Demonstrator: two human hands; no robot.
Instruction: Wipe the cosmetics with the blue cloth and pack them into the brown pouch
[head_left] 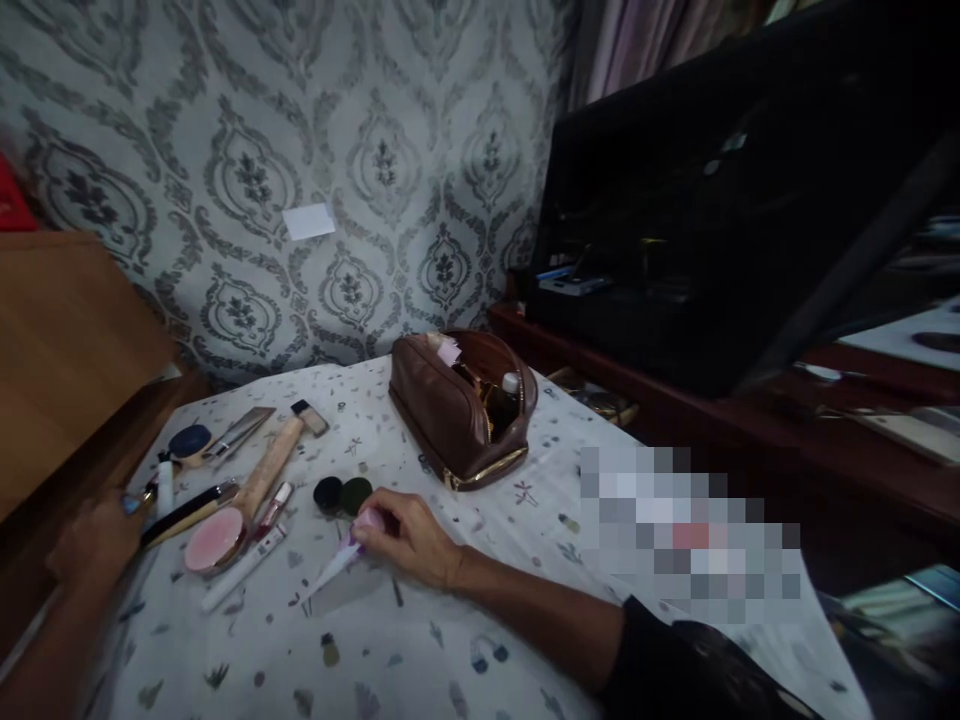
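My right hand point(411, 538) is closed in a pinch around the pink-purple end of a slim white tube point(334, 568), which points down-left just over the patterned cloth. Beside its fingertips lie a black round compact point(328, 493) and a dark green one point(355, 494). At the table's left edge, my left hand point(101, 545) is blurred, its fingers near a small bluish shiny thing point(137, 500); their grip is unclear. Close by are a black-handled brush point(187, 515), a pink round hairbrush or mirror point(215, 541), a lip gloss tube point(276, 507) and a white pen-like tube point(244, 570).
An unzipped brown cosmetic bag point(450, 410) stands at the back, with bottles inside. Farther left lie a dark blue round item point(189, 441) and a small black-capped bottle point(310, 417). A large dark television point(697, 220) leans in at right; a brown box point(75, 350) stands left.
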